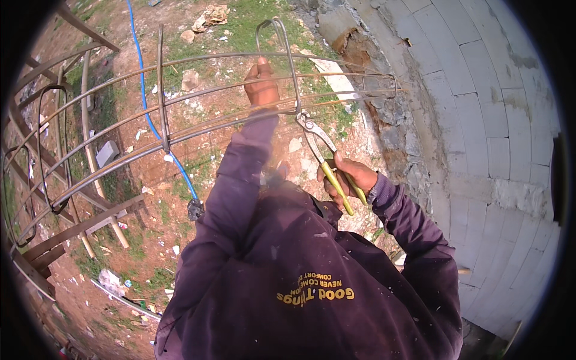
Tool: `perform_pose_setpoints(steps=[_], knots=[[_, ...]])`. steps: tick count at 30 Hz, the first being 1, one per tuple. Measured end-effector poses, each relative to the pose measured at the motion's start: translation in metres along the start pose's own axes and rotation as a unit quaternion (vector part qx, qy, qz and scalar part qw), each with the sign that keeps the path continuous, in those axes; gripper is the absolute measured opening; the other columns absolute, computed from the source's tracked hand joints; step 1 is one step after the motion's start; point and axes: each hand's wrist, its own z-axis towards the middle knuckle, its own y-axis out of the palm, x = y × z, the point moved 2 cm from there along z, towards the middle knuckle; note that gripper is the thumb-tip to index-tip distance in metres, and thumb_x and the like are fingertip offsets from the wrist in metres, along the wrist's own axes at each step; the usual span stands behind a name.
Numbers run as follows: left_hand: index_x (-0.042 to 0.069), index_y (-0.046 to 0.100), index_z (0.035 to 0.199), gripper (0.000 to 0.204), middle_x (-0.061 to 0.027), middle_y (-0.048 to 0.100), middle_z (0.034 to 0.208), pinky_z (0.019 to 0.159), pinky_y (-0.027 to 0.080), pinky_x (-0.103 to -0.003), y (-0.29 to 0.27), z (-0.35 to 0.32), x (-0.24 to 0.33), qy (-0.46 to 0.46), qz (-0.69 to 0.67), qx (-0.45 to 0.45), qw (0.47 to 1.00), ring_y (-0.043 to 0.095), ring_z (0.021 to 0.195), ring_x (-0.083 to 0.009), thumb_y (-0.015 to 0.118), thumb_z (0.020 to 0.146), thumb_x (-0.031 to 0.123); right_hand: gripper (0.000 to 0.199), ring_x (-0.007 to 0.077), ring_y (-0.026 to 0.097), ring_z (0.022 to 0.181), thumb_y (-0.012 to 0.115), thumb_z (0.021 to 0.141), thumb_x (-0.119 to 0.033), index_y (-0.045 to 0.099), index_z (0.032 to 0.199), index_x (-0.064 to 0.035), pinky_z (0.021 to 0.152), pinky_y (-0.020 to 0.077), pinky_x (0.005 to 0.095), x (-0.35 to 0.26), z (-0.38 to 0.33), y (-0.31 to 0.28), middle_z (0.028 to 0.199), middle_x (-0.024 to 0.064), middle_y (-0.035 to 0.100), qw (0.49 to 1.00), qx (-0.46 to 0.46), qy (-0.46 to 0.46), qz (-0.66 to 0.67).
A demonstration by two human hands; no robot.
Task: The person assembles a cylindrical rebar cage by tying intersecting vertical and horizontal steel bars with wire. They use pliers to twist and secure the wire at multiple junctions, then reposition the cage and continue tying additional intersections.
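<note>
**Tying a stirrup on a rebar cage**

Outdoors, bare reddish ground with patchy grass lies beside a pale block wall (480, 120). Across it runs the rebar cage (180, 129), long steel bars that look stiff, heavy and rough, best gripped on a bar close to a stirrup. The left hand (261, 84) has its fingers wrapped shut around an upper bar, just beside the upright stirrup (288, 60). Below and right of those fingers, the right hand (348, 180) clamps the yellow handles of the pincers (318, 141), whose closed nose meets the bar-stirrup crossing. A blue hose (144, 90) trails beneath the cage.
</note>
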Motion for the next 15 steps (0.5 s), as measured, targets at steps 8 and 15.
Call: perform_pose_setpoints(steps=[8,15], knots=[[0.003,0.056,0.070,0.047,-0.0028,0.048,0.061,0.058,0.036,-0.035,-0.008,0.005,-0.003,0.017,0.002,0.017,1.000,0.041,0.061,-0.0155,0.053,0.101,0.038,0.046,0.0187,0.058,0.062,0.068,0.091,-0.044,0.051,0.106,-0.0045,0.058,0.0515,0.0324,0.000,0.000,0.005,0.076,0.0058,0.055,0.987,0.015,-0.089,-0.136],[0.008,0.059,0.078,0.039,0.0027,0.038,0.053,0.040,0.030,-0.030,-0.025,0.015,-0.028,0.051,0.036,0.051,0.997,0.039,0.044,-0.0114,0.057,0.099,0.041,0.042,0.0349,0.062,0.077,0.064,0.092,-0.029,0.052,0.121,-0.0011,0.066,0.0495,0.0423,-0.002,-0.020,0.007,0.091,0.0171,0.060,0.496,0.433,-0.243,-0.712]])
